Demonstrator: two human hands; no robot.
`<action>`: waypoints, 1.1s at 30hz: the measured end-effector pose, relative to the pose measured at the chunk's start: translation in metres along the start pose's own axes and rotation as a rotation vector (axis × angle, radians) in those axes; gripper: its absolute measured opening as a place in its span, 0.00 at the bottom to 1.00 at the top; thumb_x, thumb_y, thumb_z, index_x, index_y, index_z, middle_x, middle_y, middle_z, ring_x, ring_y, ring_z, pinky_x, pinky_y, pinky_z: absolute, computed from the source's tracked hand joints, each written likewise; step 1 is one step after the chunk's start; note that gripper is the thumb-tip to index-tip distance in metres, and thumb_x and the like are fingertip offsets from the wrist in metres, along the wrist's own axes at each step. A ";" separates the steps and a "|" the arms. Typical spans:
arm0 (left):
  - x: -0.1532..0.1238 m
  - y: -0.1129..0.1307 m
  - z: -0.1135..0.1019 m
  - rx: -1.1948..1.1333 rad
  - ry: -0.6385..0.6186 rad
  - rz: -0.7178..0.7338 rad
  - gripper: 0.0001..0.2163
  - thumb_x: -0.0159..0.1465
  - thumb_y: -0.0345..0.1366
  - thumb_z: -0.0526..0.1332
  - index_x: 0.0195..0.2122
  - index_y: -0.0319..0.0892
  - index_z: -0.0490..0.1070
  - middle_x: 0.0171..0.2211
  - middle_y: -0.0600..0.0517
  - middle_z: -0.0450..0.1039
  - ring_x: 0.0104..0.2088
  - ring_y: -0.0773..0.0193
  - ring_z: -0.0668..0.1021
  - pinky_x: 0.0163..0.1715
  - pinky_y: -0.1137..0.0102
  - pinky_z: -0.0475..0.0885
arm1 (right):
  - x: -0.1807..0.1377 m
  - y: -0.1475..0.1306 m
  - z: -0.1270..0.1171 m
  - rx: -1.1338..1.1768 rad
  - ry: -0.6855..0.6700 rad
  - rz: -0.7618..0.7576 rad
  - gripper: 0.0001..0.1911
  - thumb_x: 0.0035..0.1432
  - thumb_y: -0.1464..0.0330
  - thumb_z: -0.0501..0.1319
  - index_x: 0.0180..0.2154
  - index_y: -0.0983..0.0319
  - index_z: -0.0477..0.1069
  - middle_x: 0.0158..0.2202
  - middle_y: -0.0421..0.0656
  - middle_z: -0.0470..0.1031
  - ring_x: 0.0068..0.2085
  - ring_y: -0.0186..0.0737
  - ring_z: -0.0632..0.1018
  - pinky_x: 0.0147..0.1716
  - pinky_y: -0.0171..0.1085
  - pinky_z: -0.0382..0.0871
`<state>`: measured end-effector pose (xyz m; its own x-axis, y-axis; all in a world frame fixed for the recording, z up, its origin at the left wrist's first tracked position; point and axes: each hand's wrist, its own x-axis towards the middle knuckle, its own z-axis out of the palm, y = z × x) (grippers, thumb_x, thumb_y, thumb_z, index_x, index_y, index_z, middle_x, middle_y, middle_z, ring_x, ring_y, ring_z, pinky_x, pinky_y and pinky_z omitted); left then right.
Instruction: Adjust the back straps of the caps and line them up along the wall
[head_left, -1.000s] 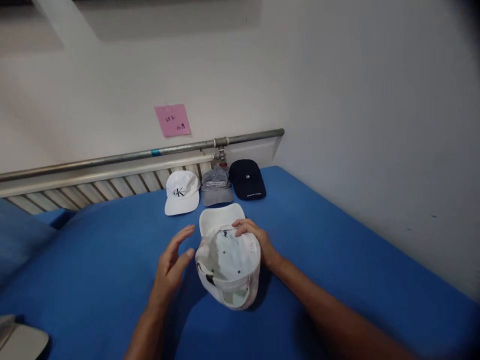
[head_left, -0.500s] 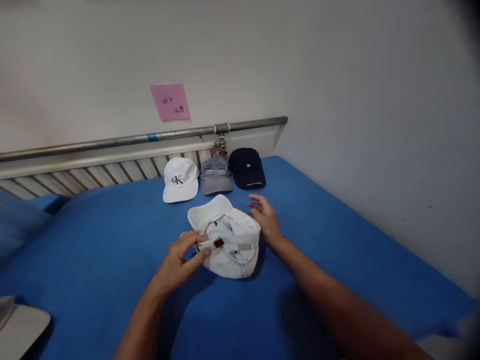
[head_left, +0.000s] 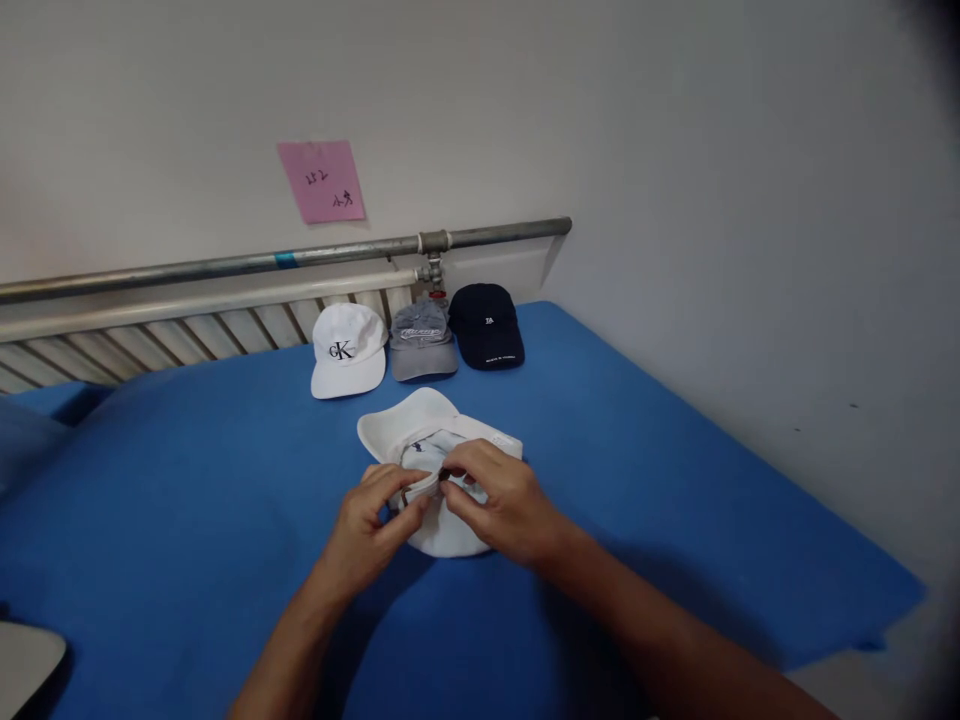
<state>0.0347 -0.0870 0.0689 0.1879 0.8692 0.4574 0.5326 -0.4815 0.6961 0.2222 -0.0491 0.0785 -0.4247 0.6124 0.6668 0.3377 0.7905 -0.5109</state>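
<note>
A white baseball cap lies upturned on the blue sheet, its brim pointing away to the upper left and its inside showing. My left hand pinches the cap's back strap between thumb and fingers. At the dark brown buckle of that strap, my right hand is closed, thumb and forefinger pressed on it. The right hand covers part of the cap's right side and strap.
Beyond it, a white cap with black letters, a grey cap and a black cap stand in a row before a radiator and pipe. A pale object pokes in at lower left.
My right hand has moved left from beside the cap onto the strap's buckle and closed there. My left hand stays on the strap. The view has shifted slightly.
</note>
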 end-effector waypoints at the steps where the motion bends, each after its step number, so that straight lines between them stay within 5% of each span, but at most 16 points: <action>1: 0.000 0.001 0.001 0.004 0.003 0.007 0.08 0.62 0.32 0.61 0.41 0.43 0.75 0.32 0.52 0.76 0.33 0.63 0.74 0.38 0.67 0.68 | 0.000 0.001 0.001 -0.003 -0.005 0.007 0.07 0.56 0.76 0.58 0.36 0.60 0.69 0.33 0.42 0.74 0.36 0.38 0.75 0.37 0.35 0.70; 11: -0.003 0.000 0.009 0.039 -0.048 -0.002 0.07 0.62 0.33 0.60 0.40 0.42 0.75 0.31 0.51 0.76 0.33 0.62 0.75 0.38 0.66 0.68 | -0.007 0.005 0.016 0.019 -0.074 0.113 0.13 0.48 0.80 0.55 0.35 0.59 0.66 0.32 0.41 0.70 0.35 0.39 0.72 0.37 0.36 0.67; 19: -0.004 -0.003 -0.001 -0.137 -0.139 -0.276 0.10 0.61 0.36 0.61 0.42 0.42 0.76 0.35 0.51 0.76 0.34 0.61 0.75 0.34 0.69 0.68 | -0.004 0.012 0.010 0.072 -0.024 0.127 0.12 0.49 0.82 0.51 0.30 0.60 0.65 0.28 0.39 0.69 0.30 0.35 0.71 0.33 0.34 0.66; 25: -0.004 -0.005 -0.008 -0.292 -0.198 -0.374 0.13 0.61 0.36 0.62 0.46 0.42 0.73 0.42 0.49 0.76 0.41 0.58 0.76 0.41 0.67 0.69 | -0.004 0.003 0.009 0.040 -0.033 -0.137 0.13 0.53 0.77 0.57 0.40 0.59 0.70 0.44 0.47 0.74 0.47 0.44 0.73 0.48 0.45 0.67; 33: -0.003 -0.004 -0.007 -0.358 -0.233 -0.373 0.17 0.56 0.32 0.61 0.48 0.42 0.73 0.46 0.47 0.76 0.46 0.54 0.76 0.46 0.62 0.70 | -0.004 0.006 0.017 -0.033 -0.131 -0.185 0.07 0.57 0.75 0.56 0.36 0.60 0.70 0.41 0.47 0.75 0.42 0.43 0.73 0.44 0.43 0.68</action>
<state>0.0262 -0.0884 0.0685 0.2392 0.9702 0.0388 0.2921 -0.1101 0.9500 0.2115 -0.0468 0.0631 -0.5868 0.4543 0.6702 0.2700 0.8902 -0.3670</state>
